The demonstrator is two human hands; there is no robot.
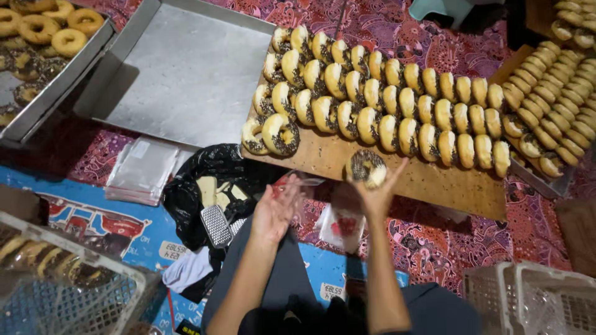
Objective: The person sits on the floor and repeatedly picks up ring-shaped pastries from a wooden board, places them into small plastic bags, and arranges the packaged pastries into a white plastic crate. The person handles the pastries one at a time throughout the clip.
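My right hand [377, 193] holds up a chocolate-sprinkled doughnut [366, 167] at the near edge of a wooden board [434, 180]. My left hand [276, 208] is raised beside it, pinching a clear plastic bag [304, 184] that reaches toward the doughnut. Rows of several sprinkled doughnuts [372, 99] stand on edge across the board.
An empty metal tray [186, 68] lies at the back left, with another tray of doughnuts [37, 37] left of it. A stack of clear bags [141, 170], a black plastic bag [211, 186] and a grater [217, 226] lie on the patterned floor. Baskets [528, 298] stand at both near corners.
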